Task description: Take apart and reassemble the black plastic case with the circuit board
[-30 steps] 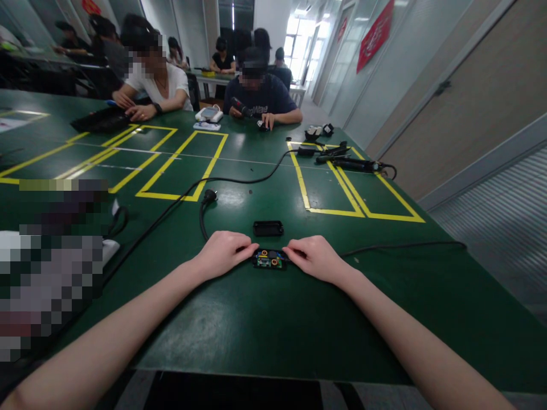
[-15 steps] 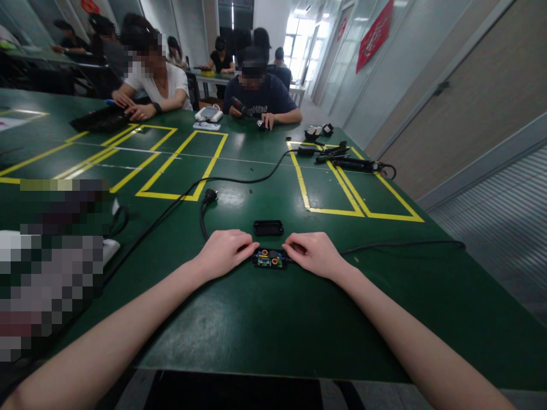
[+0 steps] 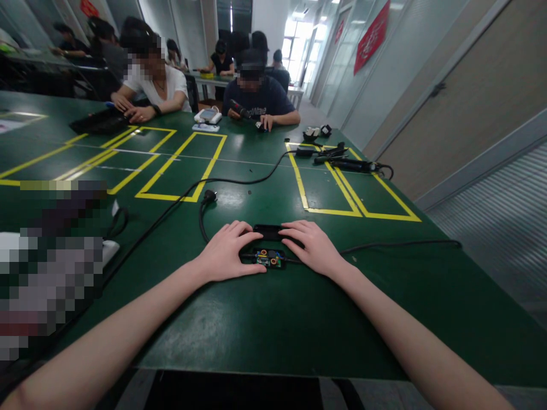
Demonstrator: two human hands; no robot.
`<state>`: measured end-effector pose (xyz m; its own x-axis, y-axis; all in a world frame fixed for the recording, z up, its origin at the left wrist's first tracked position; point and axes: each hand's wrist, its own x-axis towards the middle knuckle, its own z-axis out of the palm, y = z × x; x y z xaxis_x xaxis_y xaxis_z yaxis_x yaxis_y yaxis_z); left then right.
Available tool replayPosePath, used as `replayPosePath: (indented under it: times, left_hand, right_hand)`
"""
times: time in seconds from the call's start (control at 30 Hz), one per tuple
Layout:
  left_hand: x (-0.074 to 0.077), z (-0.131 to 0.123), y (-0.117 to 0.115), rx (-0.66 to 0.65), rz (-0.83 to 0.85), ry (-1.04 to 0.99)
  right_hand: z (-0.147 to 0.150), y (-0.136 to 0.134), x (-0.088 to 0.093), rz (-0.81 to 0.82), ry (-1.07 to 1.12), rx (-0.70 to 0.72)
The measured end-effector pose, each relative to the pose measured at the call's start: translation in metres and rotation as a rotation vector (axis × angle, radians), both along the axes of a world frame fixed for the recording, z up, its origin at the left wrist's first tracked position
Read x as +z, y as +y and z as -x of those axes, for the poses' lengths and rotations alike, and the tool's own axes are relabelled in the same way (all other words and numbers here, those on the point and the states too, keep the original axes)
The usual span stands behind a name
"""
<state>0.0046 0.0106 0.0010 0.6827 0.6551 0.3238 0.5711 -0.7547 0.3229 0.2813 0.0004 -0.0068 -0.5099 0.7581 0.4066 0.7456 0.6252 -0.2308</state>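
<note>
A small black case half with a circuit board (image 3: 269,258) lies on the green table, copper-coloured coils and coloured parts showing. Cables leave it at both ends. Just beyond it is a black case cover (image 3: 269,232), its ends partly hidden by my fingers. My left hand (image 3: 228,250) is open around the left end of the board case, thumb along the near edge and fingertips at the cover's left end. Spread apart, the fingers of my right hand (image 3: 311,244) reach the cover's right end, with the thumb close to the board's right side. Neither hand has visibly closed on anything.
A black plug (image 3: 209,197) lies beyond my left hand. A long black cable (image 3: 171,208) crosses the table. Black tools (image 3: 352,164) lie inside yellow tape marks at the right. Two people (image 3: 260,97) work across the table. Blurred items fill the left edge.
Both hands have opened from pinches at the board case's ends. Their fingers have moved forward to the cover, and my left thumb has come round to the case's near edge.
</note>
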Motion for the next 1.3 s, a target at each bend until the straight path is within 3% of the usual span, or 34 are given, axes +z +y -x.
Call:
replayPosePath:
  times: [0.3,0.47,0.67,0.87,0.97,1.1,1.3]
  left_hand:
    - [0.002,-0.001,-0.003,-0.094,0.041,-0.096]
    - [0.003,-0.001,-0.004,-0.089,0.065,-0.092]
    - [0.003,-0.001,-0.003,-0.093,0.066,-0.083]
    - [0.004,-0.001,-0.004,-0.094,0.053,-0.074]
    - [0.006,-0.003,-0.005,-0.051,0.079,-0.082]
    - [0.007,-0.006,-0.006,0.035,0.142,-0.117]
    - [0.007,-0.006,-0.006,0.063,0.172,-0.124]
  right_hand:
    - [-0.002,-0.002,0.006,-0.096,0.048,0.165]
    - [-0.004,-0.005,0.007,0.032,0.193,0.201]
    - [0.005,-0.012,0.011,0.333,0.428,0.146]
    - [0.012,-0.015,0.008,0.240,0.297,0.021]
    - [0.011,-0.015,0.004,0.213,0.361,-0.057]
    - [0.010,-0.014,-0.001,0.339,0.568,-0.073]
    - [0.011,-0.014,0.001,0.488,0.732,-0.107]
